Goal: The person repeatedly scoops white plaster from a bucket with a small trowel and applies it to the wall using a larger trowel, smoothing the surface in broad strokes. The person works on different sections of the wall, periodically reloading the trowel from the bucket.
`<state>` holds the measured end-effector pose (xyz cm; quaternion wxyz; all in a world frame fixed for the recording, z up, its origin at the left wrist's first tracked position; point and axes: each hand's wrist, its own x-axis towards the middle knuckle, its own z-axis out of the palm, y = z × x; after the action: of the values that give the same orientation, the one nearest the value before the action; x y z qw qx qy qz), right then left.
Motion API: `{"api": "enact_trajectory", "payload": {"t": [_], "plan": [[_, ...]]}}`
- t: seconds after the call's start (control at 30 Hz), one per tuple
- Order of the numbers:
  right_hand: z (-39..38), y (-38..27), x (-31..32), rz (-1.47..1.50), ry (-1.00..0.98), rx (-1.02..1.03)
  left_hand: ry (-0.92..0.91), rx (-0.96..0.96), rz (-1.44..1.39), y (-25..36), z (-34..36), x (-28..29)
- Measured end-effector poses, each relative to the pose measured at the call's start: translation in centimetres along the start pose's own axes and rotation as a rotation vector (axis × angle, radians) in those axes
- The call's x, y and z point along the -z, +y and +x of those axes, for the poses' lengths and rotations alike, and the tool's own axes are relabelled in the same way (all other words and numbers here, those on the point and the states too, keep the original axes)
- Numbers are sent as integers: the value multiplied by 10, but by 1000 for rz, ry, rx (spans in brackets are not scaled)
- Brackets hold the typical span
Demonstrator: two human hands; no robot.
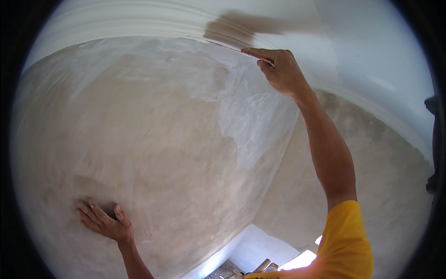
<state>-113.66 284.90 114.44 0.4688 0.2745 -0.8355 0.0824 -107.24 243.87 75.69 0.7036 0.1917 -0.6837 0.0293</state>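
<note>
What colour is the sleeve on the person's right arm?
The sleeve is yellow, shown best in the head view.

Left hand against wall, right hand higher, near moulding

The right hand partly hides a thin tool.

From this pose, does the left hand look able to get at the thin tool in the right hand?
Probably not without moving up: the left hand is spread low at the wall, while the right hand holds the thin tool high by the white moulding. Nothing visible blocks the way between.
</note>
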Motion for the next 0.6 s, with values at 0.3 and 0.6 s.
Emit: {"api": "enact_trajectory", "payload": {"t": [0.3,0.6], "plan": [[13,-12,3,-22,1,80,-9,8,-11,1,-3,-2],[14,-13,2,-30,-38,34,14,0,-16,0,-1,-1]]}}
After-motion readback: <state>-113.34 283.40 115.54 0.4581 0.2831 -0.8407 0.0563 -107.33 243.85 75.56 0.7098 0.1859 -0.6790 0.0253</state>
